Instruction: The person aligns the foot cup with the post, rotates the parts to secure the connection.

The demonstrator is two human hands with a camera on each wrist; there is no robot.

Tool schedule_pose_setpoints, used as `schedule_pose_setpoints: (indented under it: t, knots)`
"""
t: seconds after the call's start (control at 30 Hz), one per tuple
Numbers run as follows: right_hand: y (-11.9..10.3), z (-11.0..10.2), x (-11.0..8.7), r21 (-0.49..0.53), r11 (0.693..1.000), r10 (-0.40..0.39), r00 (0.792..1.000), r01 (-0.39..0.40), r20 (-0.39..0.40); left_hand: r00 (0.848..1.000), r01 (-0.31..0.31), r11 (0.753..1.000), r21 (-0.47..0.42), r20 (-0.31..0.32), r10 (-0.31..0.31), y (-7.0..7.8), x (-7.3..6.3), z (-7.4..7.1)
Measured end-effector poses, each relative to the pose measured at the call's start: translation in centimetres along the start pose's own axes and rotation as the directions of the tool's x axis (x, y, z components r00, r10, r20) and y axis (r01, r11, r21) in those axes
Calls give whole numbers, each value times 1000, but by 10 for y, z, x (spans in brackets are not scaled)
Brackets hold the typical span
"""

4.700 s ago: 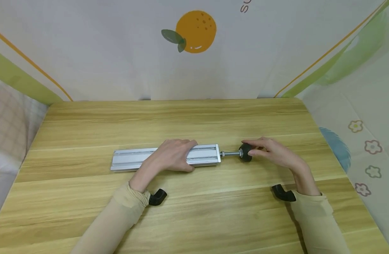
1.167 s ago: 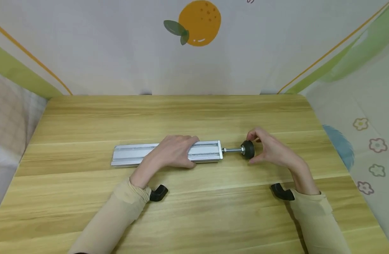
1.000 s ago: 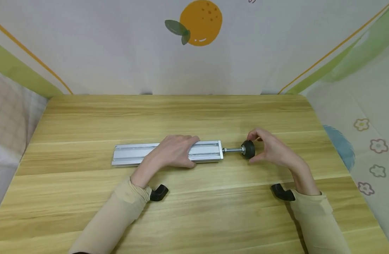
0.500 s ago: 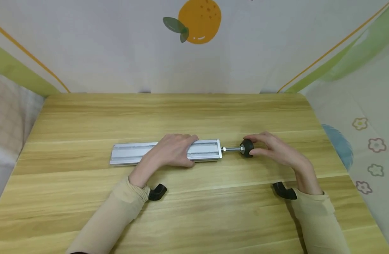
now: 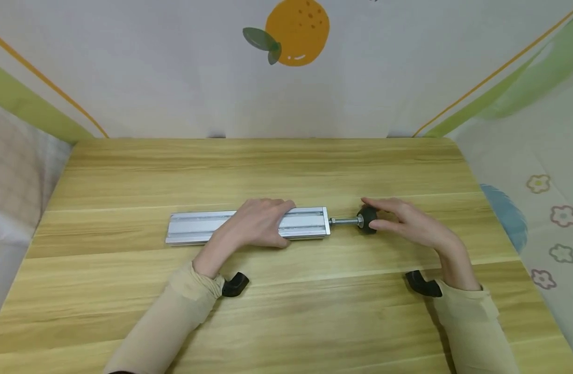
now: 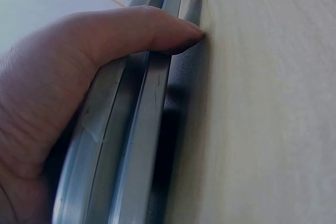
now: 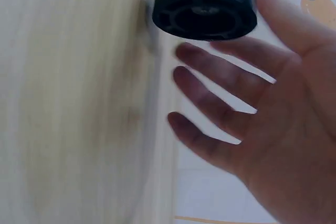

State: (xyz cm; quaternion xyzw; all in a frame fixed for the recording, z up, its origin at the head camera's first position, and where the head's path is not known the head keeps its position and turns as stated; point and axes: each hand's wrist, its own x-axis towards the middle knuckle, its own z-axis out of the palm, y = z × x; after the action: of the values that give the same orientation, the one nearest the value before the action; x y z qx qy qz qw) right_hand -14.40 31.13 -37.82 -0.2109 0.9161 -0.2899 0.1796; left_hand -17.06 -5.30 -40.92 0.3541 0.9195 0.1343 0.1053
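Grips aluminium profile [image 5: 198, 227] on wooden table [image 5: 314, 322] with curled left hand [image 5: 256, 226]. Brackets black foot [image 5: 366, 216], on threaded rod [image 5: 345, 221] projecting from profile's right end, between thumb and extended forefinger of right hand [image 5: 412, 222]; cannot tell whether pinching.

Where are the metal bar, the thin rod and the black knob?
Metal bar [image 5: 199, 225], head view: left part of top face.
Thin rod [image 5: 346, 221], head view: mid-length.
Black knob [image 7: 205, 20], right wrist view: hollow underside.

Curved black pieces [image 5: 236, 284] jut from beige sleeves [image 5: 162, 319]
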Motion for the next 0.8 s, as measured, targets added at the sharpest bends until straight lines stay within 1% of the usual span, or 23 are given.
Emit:
schedule_pose_setpoints:
  t: [0.1, 0.17, 0.27, 0.47, 0.6, 0.8]
  knots:
    - [-2, 3, 4, 28, 999, -37, 998, 38, -45, 1000, 0, 1000, 2, -5, 0, 0, 0, -1]
    - [-3, 6, 6, 28, 998, -62, 995, 65, -76, 1000, -4, 1000, 0, -7, 4, 0, 0, -1]
    - [-4, 11, 10, -9, 996, -93, 990, 93, -107, 1000, -10, 1000, -6, -3, 10, 1, 0, -1]
    - [-4, 17, 15, -54, 993, -107, 986, 101, -130, 1000, 7, 1000, -12, 1, -7, 0, -2, 0]
    - [-5, 16, 17, -45, 995, -93, 985, 87, -144, 1000, 1, 1000, -16, -7, -1, -1, -1, 0]
    - [-7, 11, 12, -15, 1000, -8, 992, 6, -127, 1000, -4, 1000, -9, 5, 4, 0, 0, 0]
